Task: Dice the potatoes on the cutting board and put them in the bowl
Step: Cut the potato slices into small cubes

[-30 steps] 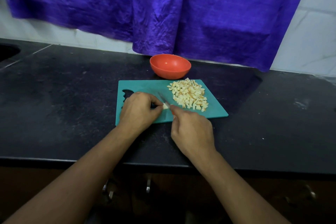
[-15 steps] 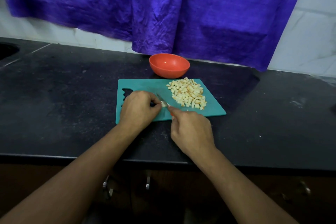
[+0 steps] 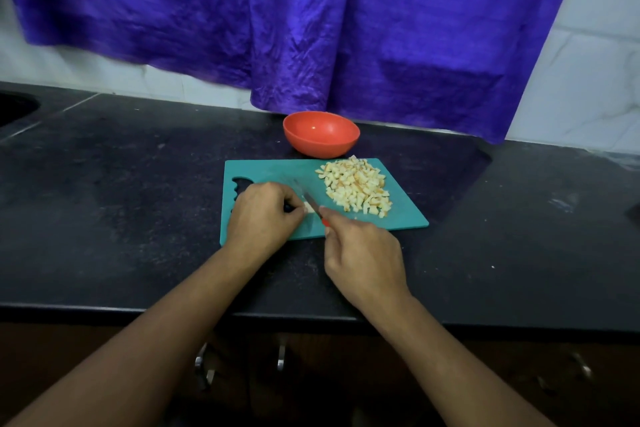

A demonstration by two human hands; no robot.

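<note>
A teal cutting board [image 3: 273,170] lies on the black counter. On its right half sits a heap of diced potato [image 3: 355,187]. My left hand [image 3: 261,213] is curled over a small pale potato piece [image 3: 309,207] at the board's middle, pinching it. My right hand [image 3: 363,256] grips a small knife [image 3: 311,201] with a red handle; its blade rests against that piece. Behind the board stands an orange bowl [image 3: 321,133], with nothing visible inside.
The black counter [image 3: 121,191] stretches left and right of the board. A purple cloth [image 3: 311,21] hangs over the white tiled wall behind the bowl. A dark sink opening [image 3: 14,107] shows at the far left. Drawer handles [image 3: 281,355] sit below the counter edge.
Both hands stay at the same spot on the board; the knife blade has shifted slightly against the potato piece. The heap and bowl have not moved.
</note>
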